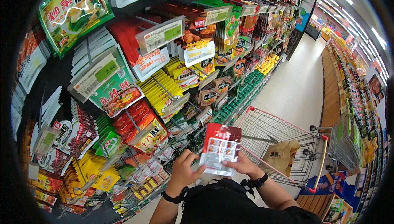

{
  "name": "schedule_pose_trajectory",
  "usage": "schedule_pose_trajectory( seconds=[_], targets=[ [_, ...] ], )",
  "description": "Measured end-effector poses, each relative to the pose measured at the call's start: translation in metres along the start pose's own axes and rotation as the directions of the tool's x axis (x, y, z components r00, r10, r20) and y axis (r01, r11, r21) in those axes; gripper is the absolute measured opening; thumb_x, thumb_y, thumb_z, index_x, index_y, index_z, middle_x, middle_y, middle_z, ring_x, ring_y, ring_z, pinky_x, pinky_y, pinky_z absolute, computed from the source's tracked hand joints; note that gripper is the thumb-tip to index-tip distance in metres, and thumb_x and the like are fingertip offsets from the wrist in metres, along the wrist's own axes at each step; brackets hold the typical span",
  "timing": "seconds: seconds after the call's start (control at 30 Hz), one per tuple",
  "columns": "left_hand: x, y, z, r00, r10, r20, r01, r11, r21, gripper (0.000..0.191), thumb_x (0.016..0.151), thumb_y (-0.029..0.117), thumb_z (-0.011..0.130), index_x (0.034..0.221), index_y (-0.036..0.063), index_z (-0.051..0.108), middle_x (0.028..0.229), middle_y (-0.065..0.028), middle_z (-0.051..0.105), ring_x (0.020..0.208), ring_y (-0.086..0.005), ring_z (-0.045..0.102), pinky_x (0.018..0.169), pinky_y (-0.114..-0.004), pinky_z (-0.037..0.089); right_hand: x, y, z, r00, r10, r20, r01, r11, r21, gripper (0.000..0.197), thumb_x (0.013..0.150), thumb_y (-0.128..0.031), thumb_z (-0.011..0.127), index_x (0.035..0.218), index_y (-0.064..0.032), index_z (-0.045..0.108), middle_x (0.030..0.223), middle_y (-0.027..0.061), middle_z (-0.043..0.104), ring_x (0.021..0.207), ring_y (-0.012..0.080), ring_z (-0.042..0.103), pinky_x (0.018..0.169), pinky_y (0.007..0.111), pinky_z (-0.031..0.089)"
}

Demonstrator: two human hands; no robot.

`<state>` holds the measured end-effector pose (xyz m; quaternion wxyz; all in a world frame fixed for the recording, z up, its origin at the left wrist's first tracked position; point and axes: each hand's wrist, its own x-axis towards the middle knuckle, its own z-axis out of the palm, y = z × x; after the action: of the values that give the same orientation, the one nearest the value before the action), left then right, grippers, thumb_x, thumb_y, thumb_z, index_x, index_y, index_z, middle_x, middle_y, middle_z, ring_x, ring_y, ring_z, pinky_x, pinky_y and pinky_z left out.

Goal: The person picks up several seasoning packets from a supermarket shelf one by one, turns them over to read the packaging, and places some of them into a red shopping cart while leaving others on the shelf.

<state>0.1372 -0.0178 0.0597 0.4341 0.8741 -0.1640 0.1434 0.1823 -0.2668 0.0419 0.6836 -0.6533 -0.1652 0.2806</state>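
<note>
A red and silver foil seasoning packet [222,145] is in front of my body, its printed panel facing up towards me. My right hand [243,164] grips the packet's lower right side, thumb across its front and the other fingers mostly hidden behind. At the lower left edge is my left hand [184,167], its fingers bent and its thumb at the packet's corner. Whether it grips the packet or only touches it is unclear. Black bands circle both wrists.
Hooks of seasoning packets, such as a green pouch [115,88] and yellow packets [161,91], fill the shelf rack on my left. Green-capped jars [235,107] line a lower shelf. A wire shopping cart [286,128] at right holds a brown paper bag [278,156]. A tiled aisle [287,79] runs ahead.
</note>
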Motion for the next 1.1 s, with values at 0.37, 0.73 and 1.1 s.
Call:
schedule_pose_trajectory(
  seconds=[0.37, 0.73, 1.1],
  targets=[
    [-0.01, -0.01, 0.005, 1.0, -0.004, 0.013, 0.002, 0.985, 0.173, 0.02, 0.079, 0.012, 0.07, 0.075, -0.0007, 0.055, 0.104, -0.0145, 0.062, 0.086, -0.0317, 0.063, 0.072, -0.038, 0.051, 0.024, 0.037, 0.024, 0.982, -0.06, 0.18, 0.089, 0.983, -0.158, 0.043, 0.094, -0.033, 0.059, 0.121, -0.0005, 0.054, 0.103, 0.0155, 0.066, 0.096, 0.0199, 0.062, 0.082, 0.034, 0.05],
    [-0.016, -0.033, 0.029, 0.967, -0.006, 0.256, 0.002, 1.0, 0.013, 0.035, 0.079, 0.016, 0.073, 0.11, 0.0074, 0.058, 0.122, -0.0119, 0.055, 0.104, -0.032, 0.059, 0.085, -0.04, 0.05, 0.015, 0.051, 0.006, 0.986, 0.071, 0.151, -0.045, 0.985, -0.165, 0.042, 0.093, -0.018, 0.06, 0.13, -0.0026, 0.048, 0.119, 0.0067, 0.059, 0.109, 0.018, 0.052, 0.096, 0.032, 0.041],
    [-0.018, -0.044, 0.017, 0.941, -0.247, 0.231, 0.332, 0.809, -0.486, 0.028, 0.09, 0.02, 0.062, 0.106, -0.0032, 0.059, 0.092, -0.0146, 0.068, 0.083, -0.0243, 0.065, 0.076, -0.034, 0.049, 0.02, 0.033, 0.005, 0.982, 0.179, 0.063, -0.151, 0.937, -0.316, 0.038, 0.087, -0.022, 0.07, 0.115, -0.0002, 0.058, 0.098, 0.0062, 0.065, 0.088, 0.0142, 0.057, 0.08, 0.03, 0.048]
  ],
)
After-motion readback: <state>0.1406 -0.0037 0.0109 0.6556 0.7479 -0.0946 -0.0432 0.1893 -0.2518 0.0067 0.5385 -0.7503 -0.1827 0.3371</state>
